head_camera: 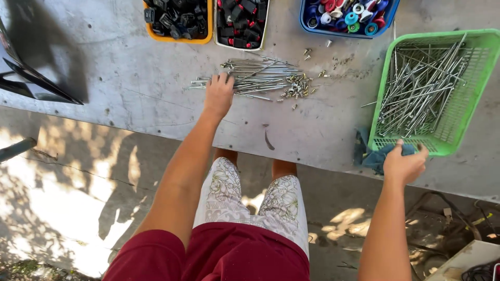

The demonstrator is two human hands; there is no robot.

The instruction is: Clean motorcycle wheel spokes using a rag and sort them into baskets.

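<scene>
Left hand [219, 93] flat, fingers spread, pressing loose metal rods [255, 78] on table [130, 78]. Right hand [405, 164] closed around blue cloth [376, 156] beside green basket [482, 62]. Many rods already in basket, one pile left outside.

Both arms out fwd – left hand [218, 95] flat, fingers down; right hand [405, 164] curled shut.

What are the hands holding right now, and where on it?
The right hand grips a crumpled blue-grey cloth at its right end. The left hand rests on a pile of thin metal rods; no hold is visible.
</scene>
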